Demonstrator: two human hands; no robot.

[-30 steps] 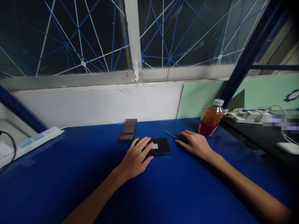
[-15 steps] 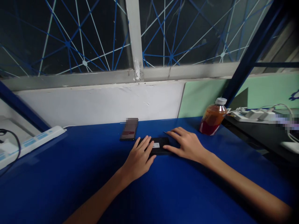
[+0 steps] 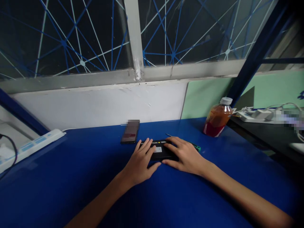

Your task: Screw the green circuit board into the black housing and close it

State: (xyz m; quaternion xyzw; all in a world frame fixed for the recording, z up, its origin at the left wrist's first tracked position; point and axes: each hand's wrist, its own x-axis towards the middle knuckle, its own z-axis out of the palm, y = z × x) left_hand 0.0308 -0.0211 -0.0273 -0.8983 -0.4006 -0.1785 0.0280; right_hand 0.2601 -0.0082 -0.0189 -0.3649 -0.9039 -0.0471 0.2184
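Note:
A flat black rectangular device (image 3: 163, 155) with a white label lies on the blue table, its exact kind unclear. Small white and yellow marks show along its far side. My left hand (image 3: 140, 160) rests on the left end, fingers spread flat and thumb out past the near edge. Over the right end lies my right hand (image 3: 187, 155), open, with the thumb by the near edge and fingers stretched across the top and far side. Partly hidden behind that hand is a thin tool with a green handle (image 3: 198, 148), looking like a screwdriver.
Behind the device lies a phone (image 3: 131, 131). A bottle of reddish-orange drink (image 3: 218, 117) stands at the back right. At the left edge is a white power strip (image 3: 35, 147); another power strip (image 3: 257, 115) with plugs and cables sits on a black surface at right.
My right hand has moved slightly left and nearer, further over the device. The tool's green handle and the coloured marks on the device now show. My left hand has barely moved.

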